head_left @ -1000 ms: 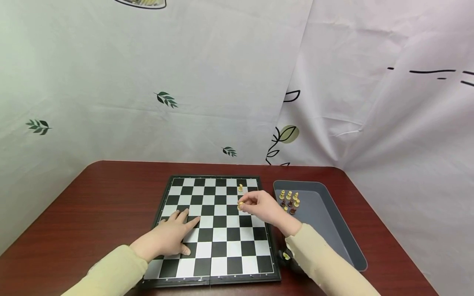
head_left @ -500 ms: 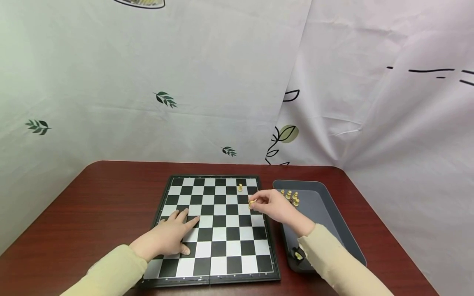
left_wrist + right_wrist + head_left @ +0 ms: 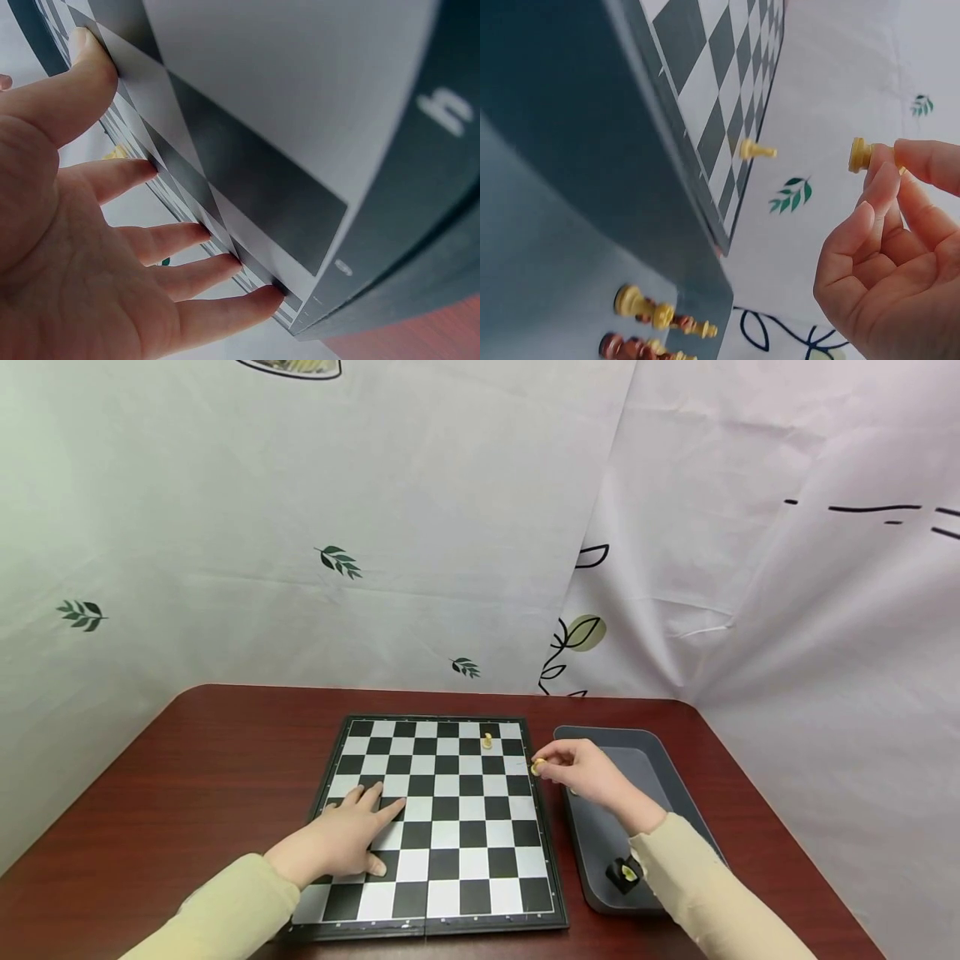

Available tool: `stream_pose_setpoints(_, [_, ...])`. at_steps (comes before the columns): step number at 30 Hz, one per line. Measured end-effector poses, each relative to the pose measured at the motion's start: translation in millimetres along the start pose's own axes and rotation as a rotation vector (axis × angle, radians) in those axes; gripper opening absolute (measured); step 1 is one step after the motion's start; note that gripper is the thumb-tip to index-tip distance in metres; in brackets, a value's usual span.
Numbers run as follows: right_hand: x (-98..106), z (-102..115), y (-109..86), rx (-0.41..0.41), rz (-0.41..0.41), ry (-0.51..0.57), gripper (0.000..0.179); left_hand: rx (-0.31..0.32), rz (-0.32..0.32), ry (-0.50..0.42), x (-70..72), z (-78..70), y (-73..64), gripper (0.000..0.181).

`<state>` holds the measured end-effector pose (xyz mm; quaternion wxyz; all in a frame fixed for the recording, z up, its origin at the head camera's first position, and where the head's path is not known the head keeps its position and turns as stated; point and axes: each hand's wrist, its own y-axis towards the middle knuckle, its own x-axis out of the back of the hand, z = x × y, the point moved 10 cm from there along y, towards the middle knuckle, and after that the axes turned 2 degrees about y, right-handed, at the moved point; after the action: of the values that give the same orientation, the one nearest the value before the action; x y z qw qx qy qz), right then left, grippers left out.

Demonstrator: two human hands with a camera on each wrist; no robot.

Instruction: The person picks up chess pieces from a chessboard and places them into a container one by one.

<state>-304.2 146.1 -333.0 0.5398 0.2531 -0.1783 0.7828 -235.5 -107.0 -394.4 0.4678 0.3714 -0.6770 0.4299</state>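
Note:
My right hand (image 3: 587, 774) pinches a cream-yellow chess piece (image 3: 860, 155) between thumb and fingers. It is over the strip between the chessboard (image 3: 444, 835) and the grey tray (image 3: 651, 756); the fingers cover the top of the piece, so its kind is hidden. My left hand (image 3: 341, 841) rests on the board's left side, fingers spread, fingertips touching the squares. Another yellow chess piece (image 3: 487, 741) stands near the board's far right corner. In the right wrist view, yellow chess pieces (image 3: 634, 301) and brown chess pieces (image 3: 613, 347) stand in the tray.
The dark red table (image 3: 187, 793) carries the board and the tray side by side. A pale cloth backdrop (image 3: 420, 527) with leaf prints hangs behind it. A small black device (image 3: 624, 875) is by the right sleeve, over the tray.
My right hand has moved rightward from above the board to its right edge, still pinching the yellow chess piece. The left hand and the standing chess piece stay put.

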Motion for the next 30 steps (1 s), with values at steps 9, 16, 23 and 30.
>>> stream_pose_setpoints(9, [17.5, -13.1, -6.5, -0.035, -0.032, -0.017, 0.018, 0.001, 0.001, -0.001, 0.1, -0.5, 0.2, 0.085])
stream_pose_setpoints(16, [30.2, -26.1, -8.3, -0.026, -0.035, 0.010, 0.023, 0.008, 0.002, -0.003, -0.1, 0.1, -0.4, 0.086])
stream_pose_setpoints(23, [46.6, -38.0, -10.1, -0.045, -0.079, -0.008, 0.024, 0.005, -0.001, -0.008, -0.4, 0.1, -0.2, 0.086])
stream_pose_setpoints(30, [59.2, -53.7, -13.8, -0.060, -0.109, -0.033, 0.024, -0.002, -0.005, -0.007, 0.0, -0.8, 0.4, 0.085])
